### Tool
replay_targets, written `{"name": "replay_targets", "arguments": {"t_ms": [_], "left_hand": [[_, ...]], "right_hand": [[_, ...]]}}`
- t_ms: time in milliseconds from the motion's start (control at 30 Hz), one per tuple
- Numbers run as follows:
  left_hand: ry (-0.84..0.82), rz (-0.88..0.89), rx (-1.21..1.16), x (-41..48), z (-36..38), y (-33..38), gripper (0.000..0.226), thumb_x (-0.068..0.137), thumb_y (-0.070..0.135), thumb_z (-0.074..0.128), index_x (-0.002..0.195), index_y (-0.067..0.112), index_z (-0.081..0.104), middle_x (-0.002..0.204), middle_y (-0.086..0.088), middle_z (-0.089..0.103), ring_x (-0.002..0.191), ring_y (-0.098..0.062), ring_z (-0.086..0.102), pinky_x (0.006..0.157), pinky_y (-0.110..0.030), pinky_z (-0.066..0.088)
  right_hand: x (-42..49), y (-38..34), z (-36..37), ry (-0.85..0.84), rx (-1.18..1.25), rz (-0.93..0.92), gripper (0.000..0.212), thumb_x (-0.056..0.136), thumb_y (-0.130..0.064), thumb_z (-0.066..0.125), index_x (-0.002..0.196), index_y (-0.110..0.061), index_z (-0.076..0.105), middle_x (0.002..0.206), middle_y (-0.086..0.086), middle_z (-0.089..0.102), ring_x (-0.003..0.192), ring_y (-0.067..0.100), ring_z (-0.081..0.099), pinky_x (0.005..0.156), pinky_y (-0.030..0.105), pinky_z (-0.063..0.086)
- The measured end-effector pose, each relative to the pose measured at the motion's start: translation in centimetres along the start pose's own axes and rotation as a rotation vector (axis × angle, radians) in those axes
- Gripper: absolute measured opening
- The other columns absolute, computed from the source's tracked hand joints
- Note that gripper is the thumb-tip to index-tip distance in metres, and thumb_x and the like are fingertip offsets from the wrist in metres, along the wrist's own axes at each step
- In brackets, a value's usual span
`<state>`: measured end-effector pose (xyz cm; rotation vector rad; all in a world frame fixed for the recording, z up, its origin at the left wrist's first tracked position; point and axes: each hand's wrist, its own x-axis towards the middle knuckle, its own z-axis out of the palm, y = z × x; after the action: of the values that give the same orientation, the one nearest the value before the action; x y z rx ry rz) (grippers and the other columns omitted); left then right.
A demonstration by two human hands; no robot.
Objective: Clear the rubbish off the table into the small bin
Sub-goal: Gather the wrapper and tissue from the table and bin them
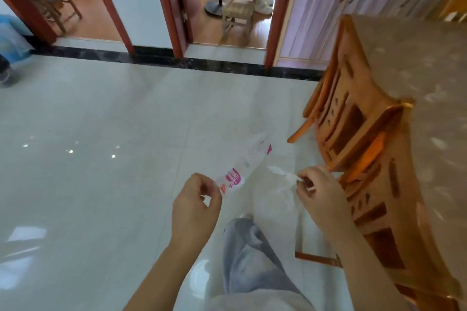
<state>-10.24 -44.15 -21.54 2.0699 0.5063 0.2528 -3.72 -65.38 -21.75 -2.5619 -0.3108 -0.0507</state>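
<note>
Both hands pinch rubbish: left hand (195, 199) a wrapper (242, 166), right hand (319, 188) white scraps (283, 175).

A pale glossy tiled floor (101, 159) carries wooden chairs (353, 134) pushed against a cloth-covered table (429, 83).

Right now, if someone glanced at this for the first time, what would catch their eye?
Probably the two hands low in the middle: the left hand pinches a clear wrapper with pink print, and the right hand grips thin clear plastic. Next, the orange wooden chairs tucked against the table on the right. No bin is in view.
</note>
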Motion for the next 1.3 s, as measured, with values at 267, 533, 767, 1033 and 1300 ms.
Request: {"name": "replay_targets", "arguments": {"t_ms": [267, 533, 767, 1033, 1300], "left_hand": [[-0.103, 0.123, 0.031, 18.6, 5.9, 7.0, 0.024, 0.082, 0.013, 0.061, 0.070, 0.028, 0.046, 0.072, 0.013, 0.059, 0.074, 0.009, 0.053, 0.056, -0.012, 0.040], [-0.127, 0.042, -0.034, 35.2, 10.2, 8.2, 0.018, 0.082, 0.012, 0.062, 0.071, 0.023, 0.052, 0.073, 0.007, 0.063, 0.070, -0.002, 0.056, 0.061, -0.013, 0.043], [-0.168, 0.091, -0.030, 54.0, 11.5, 10.7, 0.019, 0.083, 0.016, 0.061, 0.071, 0.025, 0.049, 0.071, 0.010, 0.061, 0.071, -0.006, 0.056, 0.059, -0.020, 0.042], [-0.250, 0.221, -0.006, 71.0, 17.2, 16.2, 0.027, 0.082, 0.014, 0.062, 0.069, 0.031, 0.045, 0.071, 0.012, 0.060, 0.069, -0.005, 0.057, 0.058, -0.022, 0.044], [-0.383, 0.271, -0.006, 82.4, 29.6, 23.0, 0.029, 0.080, 0.014, 0.065, 0.069, 0.030, 0.046, 0.073, 0.012, 0.061, 0.070, -0.012, 0.060, 0.056, -0.019, 0.044]], "right_hand": [[17.3, 3.2, -2.3, 0.084, -0.019, 0.088, 0.005, 0.080, -0.006, 0.063, 0.082, -0.009, 0.059, 0.080, 0.001, 0.054, 0.071, 0.016, 0.053, 0.059, 0.019, 0.044], [33.3, 4.5, -0.5, 0.076, -0.103, 0.139, 0.014, 0.075, -0.009, 0.069, 0.077, -0.015, 0.057, 0.074, 0.000, 0.056, 0.064, 0.016, 0.052, 0.057, 0.031, 0.050], [51.0, 2.7, 1.2, 0.081, -0.134, 0.219, 0.006, 0.083, -0.011, 0.063, 0.087, -0.011, 0.059, 0.086, 0.001, 0.053, 0.069, 0.013, 0.054, 0.056, 0.006, 0.031], [65.8, 5.0, 1.3, 0.191, -0.087, 0.319, 0.006, 0.081, -0.008, 0.065, 0.086, -0.008, 0.062, 0.085, 0.007, 0.058, 0.070, 0.016, 0.056, 0.064, 0.012, 0.037], [77.7, 15.4, -0.8, 0.368, -0.054, 0.362, 0.005, 0.077, -0.004, 0.067, 0.080, -0.006, 0.064, 0.080, 0.011, 0.061, 0.062, 0.013, 0.051, 0.058, 0.008, 0.034]]}}
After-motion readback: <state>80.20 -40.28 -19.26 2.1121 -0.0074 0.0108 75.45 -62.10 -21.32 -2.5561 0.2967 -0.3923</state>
